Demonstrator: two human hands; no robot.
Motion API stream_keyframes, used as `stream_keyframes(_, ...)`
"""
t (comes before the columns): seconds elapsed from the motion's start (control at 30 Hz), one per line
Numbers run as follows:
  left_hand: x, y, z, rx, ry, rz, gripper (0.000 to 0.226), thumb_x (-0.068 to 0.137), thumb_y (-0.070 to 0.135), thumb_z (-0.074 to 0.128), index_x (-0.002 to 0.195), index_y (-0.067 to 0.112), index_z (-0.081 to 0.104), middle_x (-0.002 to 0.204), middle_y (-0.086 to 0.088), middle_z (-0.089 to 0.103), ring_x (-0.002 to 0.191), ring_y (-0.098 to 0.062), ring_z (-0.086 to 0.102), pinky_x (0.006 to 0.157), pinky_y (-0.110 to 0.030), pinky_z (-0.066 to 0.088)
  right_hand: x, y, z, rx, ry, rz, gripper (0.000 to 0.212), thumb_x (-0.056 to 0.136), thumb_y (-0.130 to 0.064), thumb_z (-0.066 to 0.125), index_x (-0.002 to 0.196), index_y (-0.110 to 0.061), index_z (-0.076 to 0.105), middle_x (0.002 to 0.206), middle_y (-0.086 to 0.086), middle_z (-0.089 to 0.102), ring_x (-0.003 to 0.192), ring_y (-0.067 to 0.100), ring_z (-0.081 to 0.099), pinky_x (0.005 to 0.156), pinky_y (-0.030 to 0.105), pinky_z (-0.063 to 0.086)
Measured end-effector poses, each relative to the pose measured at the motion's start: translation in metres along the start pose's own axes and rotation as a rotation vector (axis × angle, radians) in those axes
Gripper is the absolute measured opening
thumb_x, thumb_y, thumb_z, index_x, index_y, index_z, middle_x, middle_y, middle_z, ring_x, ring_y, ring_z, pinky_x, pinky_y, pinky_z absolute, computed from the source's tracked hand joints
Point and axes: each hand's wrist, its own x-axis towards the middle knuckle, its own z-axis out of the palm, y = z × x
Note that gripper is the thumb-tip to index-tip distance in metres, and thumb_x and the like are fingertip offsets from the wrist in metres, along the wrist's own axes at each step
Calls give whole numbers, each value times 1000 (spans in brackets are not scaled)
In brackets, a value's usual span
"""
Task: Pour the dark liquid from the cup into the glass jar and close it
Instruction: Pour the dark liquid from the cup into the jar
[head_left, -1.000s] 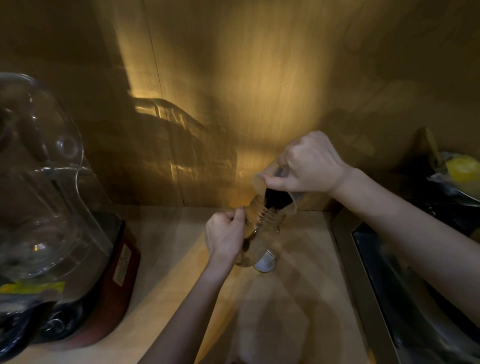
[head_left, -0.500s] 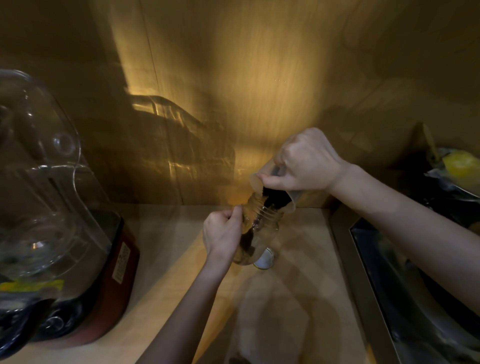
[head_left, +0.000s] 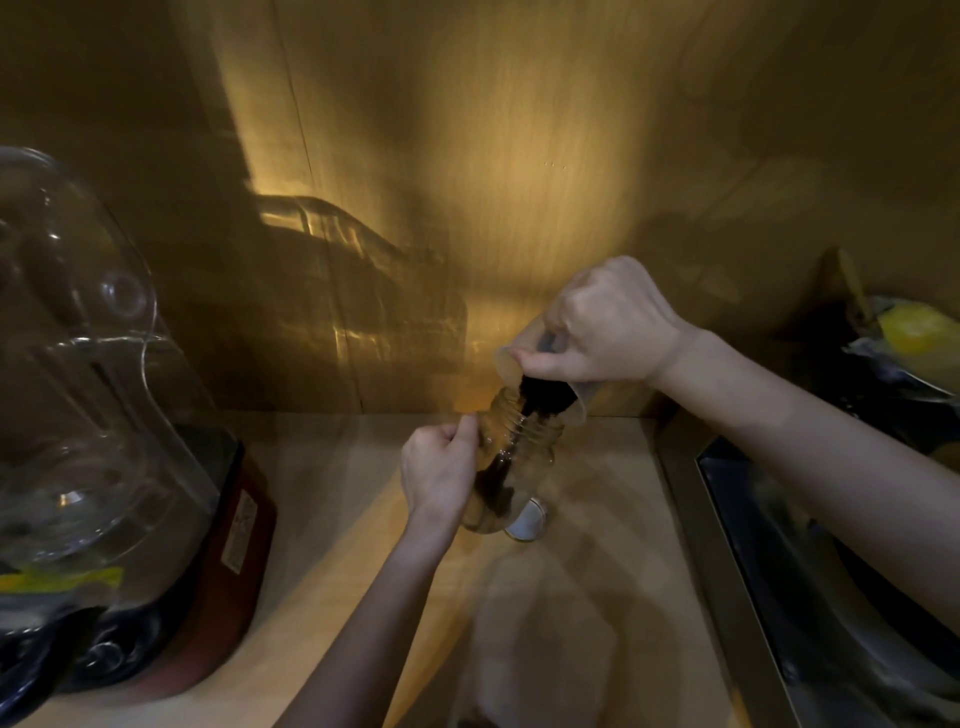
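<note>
The glass jar (head_left: 511, 462) is stood on the counter (head_left: 597, 597) toward its back edge, close to the wall panel (head_left: 467, 208) and nearer the counter's right edge than its left. It is steadied at the shoulder by the left hand (head_left: 441, 475), whose fingers are curled closed around the jar's left side, evidently so that the jar is not tipped by the pour. The cup (head_left: 540, 376) is held above the jar's mouth by the right hand (head_left: 610, 325), the fingers wrapped closed over its upper side; it is tilted steeply with the rim lowered to the mouth, so that the dark liquid (head_left: 506, 467) is delivered straight inside, where a stream and a small pool are seen. A round lid (head_left: 527, 519) is lying on the counter just beside the jar's base, on the right, presumably kept within reach for closing. The jar's left wall is hidden by the left hand, and the lid is partly covered by the jar. The quantity remaining in the cup cannot be judged. A blender (head_left: 119, 415) at the counter's left edge and a sink (head_left: 779, 571) beyond its right edge are cut off by the frame, and the objects at the far right are too dark to identify.
</note>
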Motion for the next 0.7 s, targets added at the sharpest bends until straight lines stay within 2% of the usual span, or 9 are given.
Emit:
stream_keyframes(0.13,2,-2,1,-21,-5,-12,43,77,36,49,43,10,46,48,-9,37,49,-25,35,55,-35,33,2,-1,-2,-7,-10,-22,62,82,-50,48,38,-8,59,32,4,51,30,21,48,33,25,40)
stream_keyframes(0.3,5,-4,3,-46,4,-38,46,82,28,51,40,15,43,45,-3,36,48,-22,36,56,-35,33,6,-1,-3,-22,-7,-40,61,83,-49,50,40,-7,60,32,3,51,30,21,48,34,28,42)
stream_keyframes(0.4,5,-3,3,-60,-1,-46,44,80,32,51,41,13,44,46,-6,37,50,-23,36,56,-35,33,7,-2,-5,-22,9,-42,61,82,-50,50,38,-8,58,31,4,50,30,21,47,33,28,42)
stream_keyframes(0.7,8,-3,3,-113,-10,-90,44,82,25,52,41,14,46,47,-5,39,50,-21,37,57,-33,33,12,-5,-9,-32,-6,-87,61,82,-50,50,38,-8,57,32,3,48,30,22,46,34,27,42)
